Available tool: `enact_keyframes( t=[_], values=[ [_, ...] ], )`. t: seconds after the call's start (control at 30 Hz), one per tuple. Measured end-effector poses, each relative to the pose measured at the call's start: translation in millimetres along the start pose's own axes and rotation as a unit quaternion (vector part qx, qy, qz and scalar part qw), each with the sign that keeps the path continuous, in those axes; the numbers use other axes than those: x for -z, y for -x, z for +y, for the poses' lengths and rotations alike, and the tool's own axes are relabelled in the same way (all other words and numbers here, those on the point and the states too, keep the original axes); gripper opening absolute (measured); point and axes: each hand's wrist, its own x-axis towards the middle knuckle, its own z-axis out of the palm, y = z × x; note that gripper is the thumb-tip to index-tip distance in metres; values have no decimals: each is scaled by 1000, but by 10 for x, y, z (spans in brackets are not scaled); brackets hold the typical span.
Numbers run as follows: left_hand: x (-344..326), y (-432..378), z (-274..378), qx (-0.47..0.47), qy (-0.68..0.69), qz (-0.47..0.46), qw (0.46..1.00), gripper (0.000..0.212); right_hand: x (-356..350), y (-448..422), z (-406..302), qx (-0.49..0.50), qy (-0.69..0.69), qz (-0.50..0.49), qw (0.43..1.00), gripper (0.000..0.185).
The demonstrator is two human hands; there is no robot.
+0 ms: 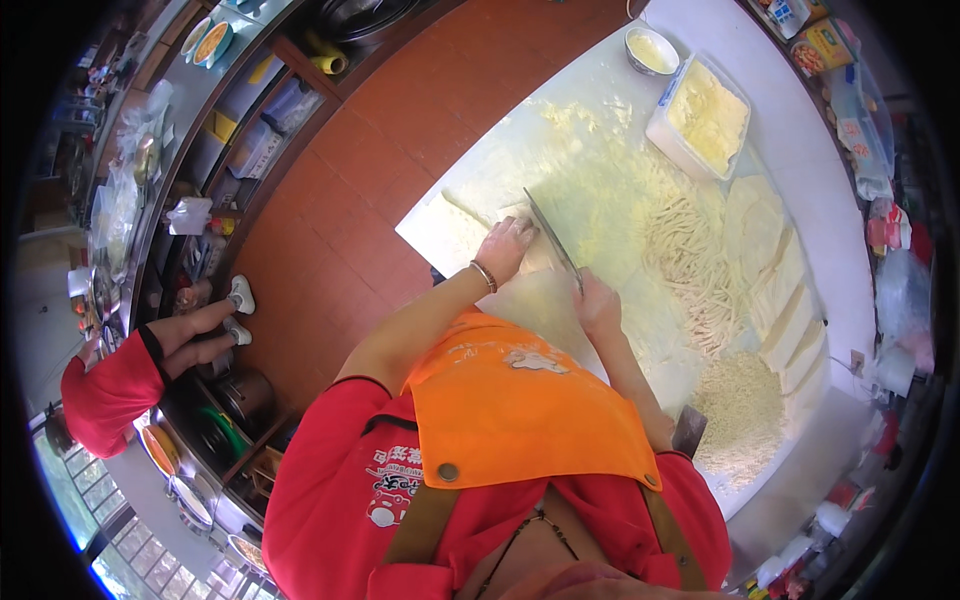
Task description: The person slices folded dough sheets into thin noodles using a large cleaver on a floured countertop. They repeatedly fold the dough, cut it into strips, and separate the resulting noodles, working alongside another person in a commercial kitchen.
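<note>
My right hand [598,302] grips the handle of a large kitchen knife [553,232], its blade standing along the edge of folded dough [537,255]. Fingers of my left hand [507,244] press on top of that dough, close to the blade. A further pale, floured dough sheet [452,234] lies left of that hand, at the table's corner. To the right, a heap of cut noodles [691,274] is spread over the floured worktable [592,180]. Closer to me is a pile of small cut dough bits [739,409].
A plastic tub of flour [707,116] and a bowl of pale powder [651,51] stand at the table's far end. Folded dough sheets [791,322] line the wall side. Across the tiled floor [337,195], a person in red [112,394] stands by a counter with shelves.
</note>
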Motion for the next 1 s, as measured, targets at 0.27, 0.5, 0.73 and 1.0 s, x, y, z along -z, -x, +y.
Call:
enact_keyframes(
  t=[0.27,0.5,0.73,1.0],
  values=[
    [-6,-57,-150,-14,18,21,1000,36,1,25,24,-17,-4,-4,1000,18],
    [-89,-166,-164,-57,-29,44,997,30,81,-23,20,6,-21,14,1000,18],
    [-15,-160,-292,-101,-5,16,995,19,100,-6,15,14,-5,-10,1000,19],
    [-37,-126,-181,-43,-5,24,999,20,2,0,54,33,1,-4,999,19]
  ],
)
